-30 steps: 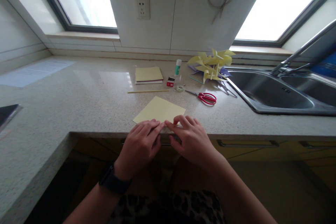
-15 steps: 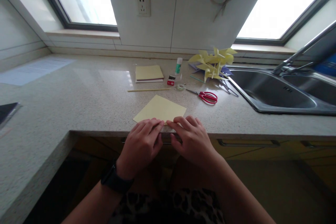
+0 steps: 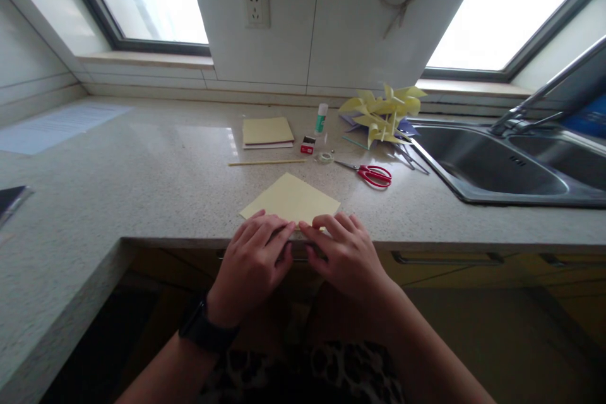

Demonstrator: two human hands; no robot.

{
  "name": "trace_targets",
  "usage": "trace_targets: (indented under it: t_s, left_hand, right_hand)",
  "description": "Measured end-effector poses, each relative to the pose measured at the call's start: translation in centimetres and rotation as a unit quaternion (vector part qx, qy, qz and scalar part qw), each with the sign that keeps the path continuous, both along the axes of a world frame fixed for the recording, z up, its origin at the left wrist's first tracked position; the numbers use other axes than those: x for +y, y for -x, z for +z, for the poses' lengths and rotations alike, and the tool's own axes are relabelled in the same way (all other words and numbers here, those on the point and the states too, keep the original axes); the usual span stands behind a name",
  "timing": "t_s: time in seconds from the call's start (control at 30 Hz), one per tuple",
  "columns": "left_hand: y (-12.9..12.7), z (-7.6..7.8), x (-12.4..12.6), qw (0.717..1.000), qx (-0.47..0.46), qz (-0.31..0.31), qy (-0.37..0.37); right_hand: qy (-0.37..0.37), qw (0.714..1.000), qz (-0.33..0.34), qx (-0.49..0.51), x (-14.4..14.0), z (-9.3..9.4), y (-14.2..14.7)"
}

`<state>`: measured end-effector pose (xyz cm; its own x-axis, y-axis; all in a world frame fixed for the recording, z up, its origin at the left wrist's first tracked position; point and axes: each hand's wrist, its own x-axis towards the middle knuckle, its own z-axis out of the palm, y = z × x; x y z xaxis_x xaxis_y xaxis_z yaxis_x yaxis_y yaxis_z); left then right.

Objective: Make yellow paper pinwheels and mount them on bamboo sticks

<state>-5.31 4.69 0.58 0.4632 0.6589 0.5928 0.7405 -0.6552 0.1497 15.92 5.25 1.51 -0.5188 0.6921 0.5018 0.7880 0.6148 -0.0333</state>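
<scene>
**Two hands pressed on a yellow paper sheet at the worktop's front edge**

A speckled stone worktop (image 3: 156, 183) ran across the view, bending round a corner on the left. A steel double sink (image 3: 478, 167) was set into it on the right, with a tap (image 3: 534, 101) slanting over the basins. Two bright windows sat behind, with a tiled pillar between them carrying a wall socket (image 3: 255, 6).

A pale yellow paper sheet (image 3: 293, 199) lay flat on the worktop, one corner pointing away from the person, its near part at the front edge. The left hand (image 3: 253, 259) and the right hand (image 3: 345, 252) rested side by side on that near part, fingers stretched forward and flat, forefinger tips almost meeting. Neither grip was closed around anything; the fingers were pressing down on the paper and hid its near edge. A dark band circled the left wrist.

Beyond the sheet, well apart from the hands, a cluster of yellow paper pinwheels (image 3: 383, 113) was heaped beside the sink's left rim. A small stack of paper (image 3: 267, 131) with a yellow top sheet lay further left. Red-handled scissors (image 3: 372, 173) lay between the sheet and the sink. A thin yellow stick (image 3: 267, 163) lay crosswise just behind the sheet. Near the stack stood a glue stick (image 3: 322, 118), with a small red box (image 3: 307, 146) and a roll of clear tape (image 3: 324, 157) before it. Nothing lay between the hands and the sheet.
</scene>
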Motion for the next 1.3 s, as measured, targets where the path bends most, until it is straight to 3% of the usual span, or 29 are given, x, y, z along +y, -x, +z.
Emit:
trace_targets:
  t_s: [0.33,0.5,0.9,1.07,1.3]
  left_hand:
    - [1.1,0.1,-0.1,0.998,-0.011,-0.055,-0.014]
    - [1.3,0.7,0.3,0.996,-0.018,-0.081,0.015]
    - [1.2,0.1,-0.2,0.998,-0.009,-0.054,-0.007]
    - [0.5,-0.6,-0.7,0.997,0.028,-0.026,-0.064]
    - [-0.4,-0.8,-1.6,0.994,0.064,0.036,-0.076]
  right_hand:
    - [-0.054,0.989,0.079,0.112,0.1,-1.2,-0.6]
    - [-0.051,0.988,0.077,0.125,-0.2,-1.3,-0.4]
    - [-0.094,0.985,0.032,0.140,-0.3,-1.8,-0.1]
    - [-0.089,0.987,0.029,0.132,-0.3,-1.7,-0.1]
    - [-0.076,0.991,0.008,0.112,-0.2,-1.4,0.1]
